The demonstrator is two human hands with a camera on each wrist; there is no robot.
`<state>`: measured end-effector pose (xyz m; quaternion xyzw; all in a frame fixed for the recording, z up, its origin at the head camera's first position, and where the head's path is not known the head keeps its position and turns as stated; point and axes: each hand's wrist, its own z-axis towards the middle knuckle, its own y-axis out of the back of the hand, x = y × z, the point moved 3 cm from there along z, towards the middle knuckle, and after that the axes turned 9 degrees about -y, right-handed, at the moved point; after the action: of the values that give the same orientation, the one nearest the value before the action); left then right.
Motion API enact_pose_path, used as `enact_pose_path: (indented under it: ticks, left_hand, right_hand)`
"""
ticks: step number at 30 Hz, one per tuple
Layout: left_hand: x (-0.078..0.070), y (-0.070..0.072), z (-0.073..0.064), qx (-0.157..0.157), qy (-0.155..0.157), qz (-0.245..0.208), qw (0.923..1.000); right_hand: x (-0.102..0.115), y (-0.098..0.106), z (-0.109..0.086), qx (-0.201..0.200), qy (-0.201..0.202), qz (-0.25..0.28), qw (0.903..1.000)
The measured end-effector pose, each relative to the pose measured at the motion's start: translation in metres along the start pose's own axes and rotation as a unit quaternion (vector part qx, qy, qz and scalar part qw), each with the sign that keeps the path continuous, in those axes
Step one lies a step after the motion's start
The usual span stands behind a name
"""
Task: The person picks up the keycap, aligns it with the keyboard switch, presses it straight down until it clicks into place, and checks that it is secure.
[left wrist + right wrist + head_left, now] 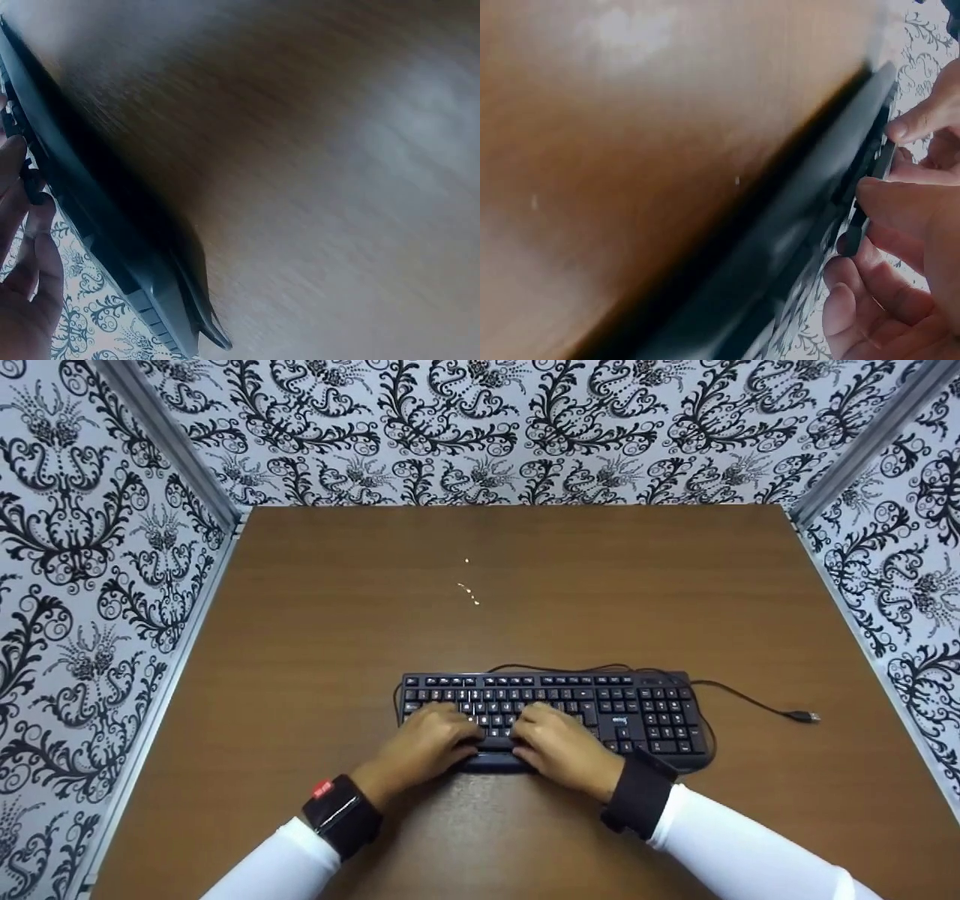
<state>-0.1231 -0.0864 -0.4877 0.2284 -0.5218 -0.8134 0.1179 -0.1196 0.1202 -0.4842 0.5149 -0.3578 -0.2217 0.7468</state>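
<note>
A black computer keyboard [621, 721] lies on the brown table in the head view, nearer the front edge than the back. On its left part rests my left hand [429, 739], fingers loosely bent over the letter keys. Beside it, my right hand [562, 746] touches the middle keys, its thumb near the space bar [496, 743]. Edge-on in the left wrist view, the keyboard [112, 206] has the left fingers [46, 259] along its key side. From the right wrist, the thumb [900, 202] and fingertips show at the keys. Neither hand lifts anything.
The keyboard's thin cable [739, 696] loops behind and around its right end, and its USB plug [804, 716] lies on the table [637, 592] to the right. Patterned black-and-white panels [487, 431] enclose the back and sides. Small light marks [469, 590] show on the tabletop.
</note>
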Motion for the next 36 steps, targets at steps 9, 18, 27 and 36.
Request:
enact_pose_path:
  ticks: [9,18,27,36]
  left_hand:
    - [-0.002,-0.001,-0.004,0.000,-0.001,0.019,0.9998]
    - [-0.002,-0.001,-0.004,0.010,0.006,-0.001,0.9999]
    - [-0.001,0.000,-0.004,0.017,-0.005,-0.010,0.9998]
    - [-0.004,-0.003,-0.011,0.004,-0.020,0.009,0.9998]
  right_hand:
    - [0.003,-0.004,0.000,0.004,0.002,-0.011,0.9999]
    - [0.004,-0.003,-0.001,0.009,0.011,-0.006,0.9999]
    - [0.003,-0.004,0.000,0.022,0.001,0.006,0.9997]
    - [0.005,-0.010,-0.004,-0.002,0.017,0.009,0.9998]
